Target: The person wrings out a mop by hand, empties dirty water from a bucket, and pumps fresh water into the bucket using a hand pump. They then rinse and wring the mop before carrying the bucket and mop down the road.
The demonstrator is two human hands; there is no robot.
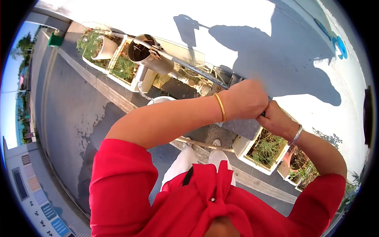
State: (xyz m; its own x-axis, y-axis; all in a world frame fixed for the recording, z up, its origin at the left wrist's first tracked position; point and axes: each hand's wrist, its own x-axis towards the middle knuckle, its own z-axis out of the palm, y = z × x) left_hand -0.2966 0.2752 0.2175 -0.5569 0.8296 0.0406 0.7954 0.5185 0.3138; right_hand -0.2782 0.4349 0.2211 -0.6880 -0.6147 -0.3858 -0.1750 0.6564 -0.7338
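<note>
A hand water pump [156, 63] with an open-topped metal cylinder stands ahead, tilted in this view. Its long grey lever handle [197, 72] runs from the cylinder's top toward me. My left hand [246, 100], with a gold bracelet at the wrist, is closed around the handle. Just beyond it, nearer the lever's end, my right hand [278, 120] also grips the handle; a silver bangle circles that wrist. Water [143, 91] pours from the pump's spout toward a white bucket [161, 99], which my left forearm partly hides.
Planter boxes with green plants [123, 68] stand beside the pump, and another planter [264, 149] is below my right hand. A wooden pole [205, 144] lies near my feet. A white wall [244, 15] carries my shadow. Wet patches mark the pavement [75, 106] at left.
</note>
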